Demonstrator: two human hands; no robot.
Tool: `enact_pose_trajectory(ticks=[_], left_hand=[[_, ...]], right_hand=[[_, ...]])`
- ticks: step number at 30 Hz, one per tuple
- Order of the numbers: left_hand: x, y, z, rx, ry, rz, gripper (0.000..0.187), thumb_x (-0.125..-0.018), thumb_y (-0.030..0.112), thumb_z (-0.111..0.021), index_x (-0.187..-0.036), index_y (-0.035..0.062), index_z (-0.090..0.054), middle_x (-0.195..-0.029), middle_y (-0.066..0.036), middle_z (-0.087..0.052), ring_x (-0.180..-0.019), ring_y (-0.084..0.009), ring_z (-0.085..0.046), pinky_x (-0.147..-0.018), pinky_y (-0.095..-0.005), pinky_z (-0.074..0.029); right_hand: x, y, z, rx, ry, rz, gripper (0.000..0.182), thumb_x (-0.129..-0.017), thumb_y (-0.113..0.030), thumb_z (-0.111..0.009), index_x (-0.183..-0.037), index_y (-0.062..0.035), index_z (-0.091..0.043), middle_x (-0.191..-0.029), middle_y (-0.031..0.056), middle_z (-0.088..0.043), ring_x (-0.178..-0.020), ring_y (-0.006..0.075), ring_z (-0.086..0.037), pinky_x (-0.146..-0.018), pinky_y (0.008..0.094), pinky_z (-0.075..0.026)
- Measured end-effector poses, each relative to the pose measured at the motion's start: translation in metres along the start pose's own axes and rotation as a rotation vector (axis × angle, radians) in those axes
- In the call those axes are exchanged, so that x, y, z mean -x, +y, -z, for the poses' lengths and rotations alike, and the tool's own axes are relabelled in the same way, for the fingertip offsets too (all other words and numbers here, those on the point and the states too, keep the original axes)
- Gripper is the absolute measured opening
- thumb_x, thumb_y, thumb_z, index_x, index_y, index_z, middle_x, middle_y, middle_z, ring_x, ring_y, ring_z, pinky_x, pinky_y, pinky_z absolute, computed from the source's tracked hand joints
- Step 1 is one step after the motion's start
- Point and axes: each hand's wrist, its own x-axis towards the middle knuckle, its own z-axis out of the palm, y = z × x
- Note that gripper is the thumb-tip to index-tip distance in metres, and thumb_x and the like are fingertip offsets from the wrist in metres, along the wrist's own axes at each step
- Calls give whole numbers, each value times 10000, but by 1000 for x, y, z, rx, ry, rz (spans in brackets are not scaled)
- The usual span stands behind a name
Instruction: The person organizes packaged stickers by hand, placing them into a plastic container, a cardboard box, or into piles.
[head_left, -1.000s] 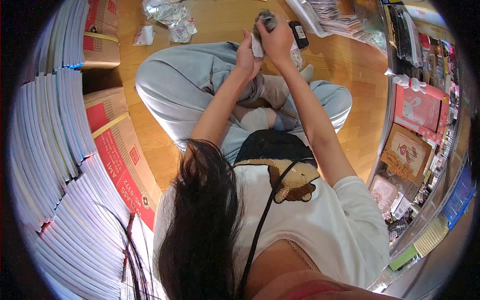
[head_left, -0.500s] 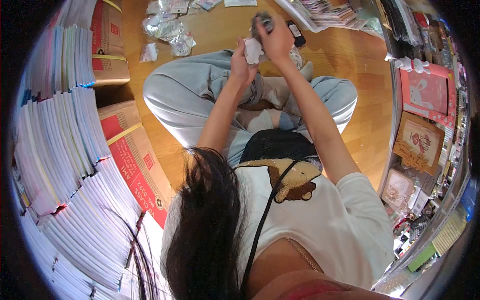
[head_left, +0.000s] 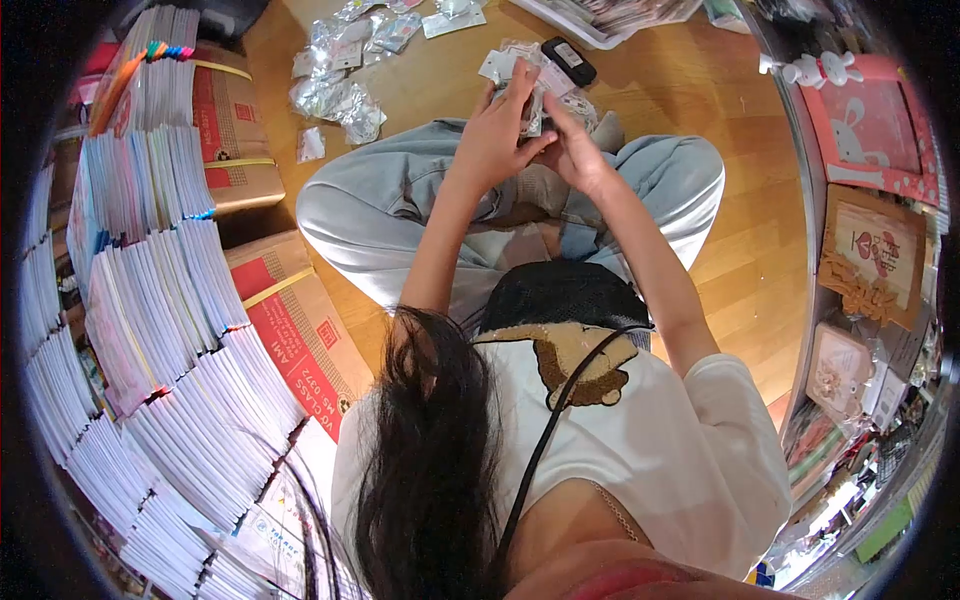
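Small clear plastic packets (head_left: 533,116) with white cards are between my two hands, in front of my crossed legs. My left hand (head_left: 497,132) is on their left side, its fingers stretched forward along them. On their right, my right hand (head_left: 576,152) curves round the packets, its thumb side toward the left hand. The contents of the packets are too small to make out. Just beyond my hands lies a black object with a white label (head_left: 568,62). More clear packets (head_left: 340,100) lie in a loose pile on the wooden floor at the front left.
Tall stacks of notebooks (head_left: 200,400) and strapped cardboard boxes (head_left: 295,335) line the left. A white tray of packets (head_left: 600,38) sits at the front. At right stand shelves with a pink rabbit frame (head_left: 868,130) and a wooden frame (head_left: 870,255).
The dark item in my right hand and the white piece in my left no longer show. Both hands have come down around clear packets. The view has shifted slightly.
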Motion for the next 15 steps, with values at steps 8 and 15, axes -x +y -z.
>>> enact_pose_trajectory(ticks=[8, 15], left_hand=[[-1, 21, -15, 16, 296, 8, 1019, -683, 265, -746, -1377, -34, -62, -1411, -214, -220, -1275, -326, -297, -1038, -433, -235], [8, 22, -35, 565, 278, 197, 516, -843, 133, -574, -1292, -20, -370, -1189, -138, -524, -1061, -201, -512, -928, -294, -364]], right_hand=[[20, -6, 9, 99, 171, 88, 502, -876, -297, -499, -1274, -29, -350, -1138, 70, -500, -933, 154, -532, -775, 339, -458], [27, -16, 19, 262, 265, 236, 386, -925, -292, -422, -1266, -112, -407, -1112, 39, -526, -956, 122, -538, -777, 301, -473]])
